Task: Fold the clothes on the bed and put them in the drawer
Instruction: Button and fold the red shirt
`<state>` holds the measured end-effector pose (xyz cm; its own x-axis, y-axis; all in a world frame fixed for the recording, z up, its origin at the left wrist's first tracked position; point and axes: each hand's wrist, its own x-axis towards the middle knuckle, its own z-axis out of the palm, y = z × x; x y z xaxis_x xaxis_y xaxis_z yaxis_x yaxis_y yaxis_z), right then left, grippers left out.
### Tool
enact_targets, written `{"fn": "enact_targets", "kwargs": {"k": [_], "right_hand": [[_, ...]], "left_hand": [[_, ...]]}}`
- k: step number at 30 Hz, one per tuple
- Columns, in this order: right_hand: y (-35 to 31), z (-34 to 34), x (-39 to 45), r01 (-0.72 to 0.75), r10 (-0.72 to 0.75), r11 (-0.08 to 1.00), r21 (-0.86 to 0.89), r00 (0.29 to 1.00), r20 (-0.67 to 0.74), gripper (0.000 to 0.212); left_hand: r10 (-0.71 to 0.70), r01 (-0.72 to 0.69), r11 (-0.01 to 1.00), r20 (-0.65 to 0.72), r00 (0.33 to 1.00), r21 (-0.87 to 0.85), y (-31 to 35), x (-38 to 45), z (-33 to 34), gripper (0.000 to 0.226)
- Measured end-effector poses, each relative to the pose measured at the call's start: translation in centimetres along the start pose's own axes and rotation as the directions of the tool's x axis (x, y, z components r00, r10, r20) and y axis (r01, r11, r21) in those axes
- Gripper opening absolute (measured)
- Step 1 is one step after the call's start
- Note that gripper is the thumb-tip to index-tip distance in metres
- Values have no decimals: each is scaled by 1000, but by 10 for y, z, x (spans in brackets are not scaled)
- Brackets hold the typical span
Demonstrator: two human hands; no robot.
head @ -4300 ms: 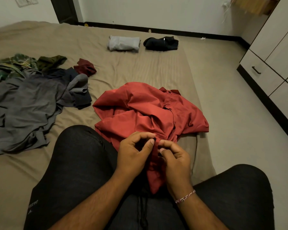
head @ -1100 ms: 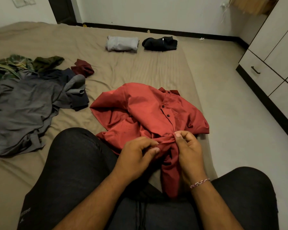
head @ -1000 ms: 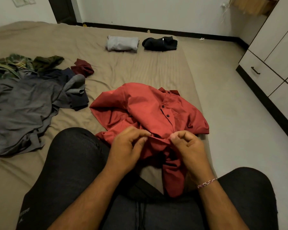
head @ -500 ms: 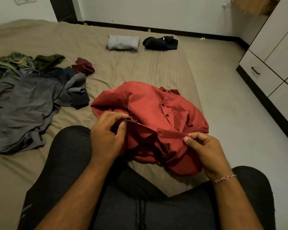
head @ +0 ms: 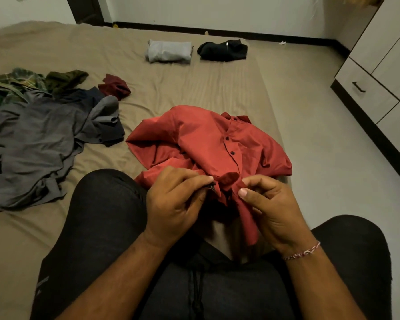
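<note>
A crumpled red button-up shirt (head: pixel 201 139) lies on the tan bed (head: pixel 194 88) in front of my knees. Its near edge is lifted between my hands. My left hand (head: pixel 173 199) pinches the fabric by a dark button, and my right hand (head: pixel 270 204) pinches the red placket strip right beside it. The two hands are close together above my lap. A white drawer (head: pixel 365 88) with a dark handle is in the cabinet at the right.
A heap of unfolded grey, navy, green plaid and maroon clothes (head: pixel 39 135) lies at the left. A folded grey garment (head: pixel 169 51) and a folded black one (head: pixel 223 50) sit at the bed's far edge. Pale floor runs between bed and cabinet.
My hands, spread apart along the shirt's edge half a second ago, have come back together at the placket. The shirt's near part has bunched up between them.
</note>
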<state>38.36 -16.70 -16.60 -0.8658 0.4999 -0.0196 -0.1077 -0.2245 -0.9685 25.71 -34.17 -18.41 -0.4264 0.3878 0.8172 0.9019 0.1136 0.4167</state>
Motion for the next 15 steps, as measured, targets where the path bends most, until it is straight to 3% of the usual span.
{"fn": "enact_targets", "kwargs": {"k": [3, 15], "right_hand": [[0, 7, -3, 40, -41, 998, -49, 999, -11, 18], [9, 20, -3, 65, -64, 998, -24, 998, 9, 19]], "left_hand": [[18, -18, 1000, -3, 1000, -7, 7, -2, 0, 9], [65, -65, 998, 30, 997, 18, 7, -7, 8, 7]]}}
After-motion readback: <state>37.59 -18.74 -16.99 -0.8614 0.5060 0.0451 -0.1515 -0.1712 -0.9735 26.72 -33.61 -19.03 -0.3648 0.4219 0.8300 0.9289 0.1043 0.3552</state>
